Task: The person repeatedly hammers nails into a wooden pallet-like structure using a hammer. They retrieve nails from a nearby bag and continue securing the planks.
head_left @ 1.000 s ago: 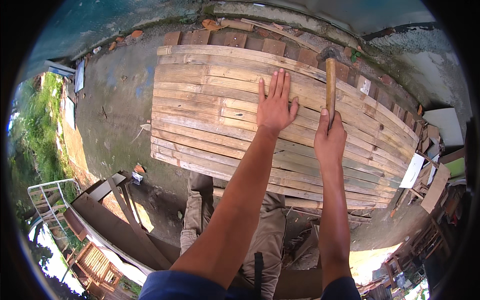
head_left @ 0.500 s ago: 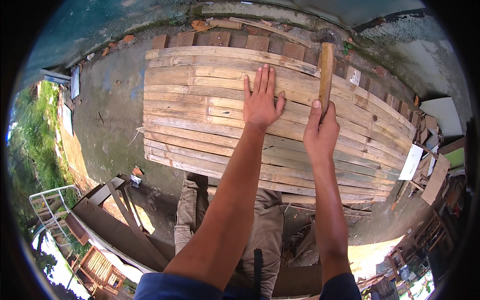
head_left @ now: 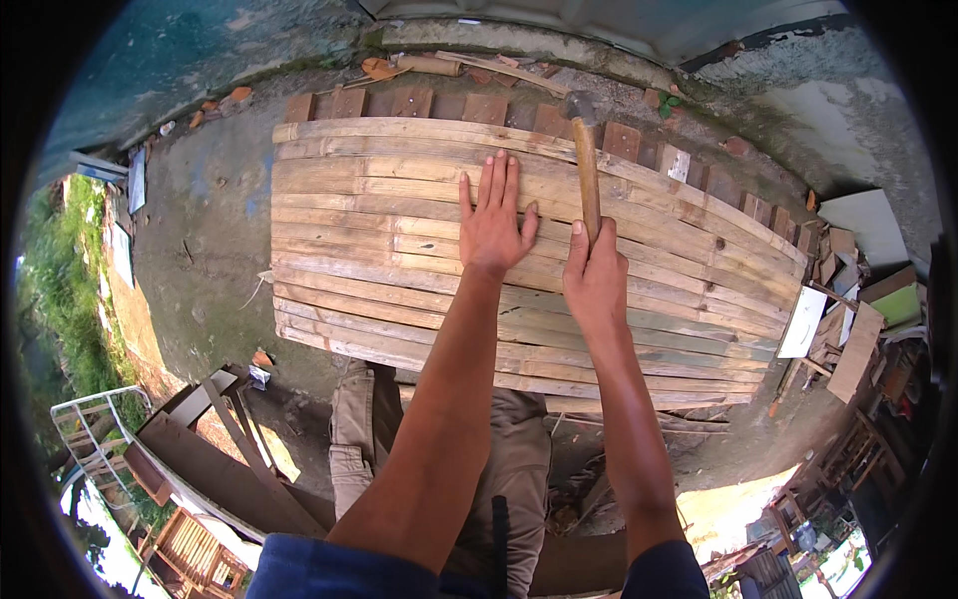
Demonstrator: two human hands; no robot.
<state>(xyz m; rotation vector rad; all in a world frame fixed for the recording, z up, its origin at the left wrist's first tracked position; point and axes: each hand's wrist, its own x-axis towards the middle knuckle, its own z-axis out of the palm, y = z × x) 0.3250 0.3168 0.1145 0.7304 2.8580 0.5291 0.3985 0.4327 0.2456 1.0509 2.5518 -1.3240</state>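
Observation:
A wide panel of split bamboo slats (head_left: 399,240) lies in front of me, its strips running left to right. Flat on its middle rests my left hand (head_left: 496,230), fingers stretched out and thumb apart. To the right of it, my right hand (head_left: 597,280) grips a hammer (head_left: 589,170) by the lower end of its wooden handle. The dark metal hammer head is over the far edge of the panel, near the ends of the short wooden blocks (head_left: 485,109). Whether the head touches anything I cannot tell.
Brown wooden blocks stick out in a row beyond the panel's far edge, with a wall (head_left: 559,40) behind. Scrap wood and boards (head_left: 853,349) are piled at the right. A wooden frame (head_left: 230,439) stands at lower left. Greenery (head_left: 60,290) shows at far left.
The hammer head has swung down and now shows past the handle's far end, toward the panel's far edge. My left hand stays flat on the slats. The whole view has shifted slightly.

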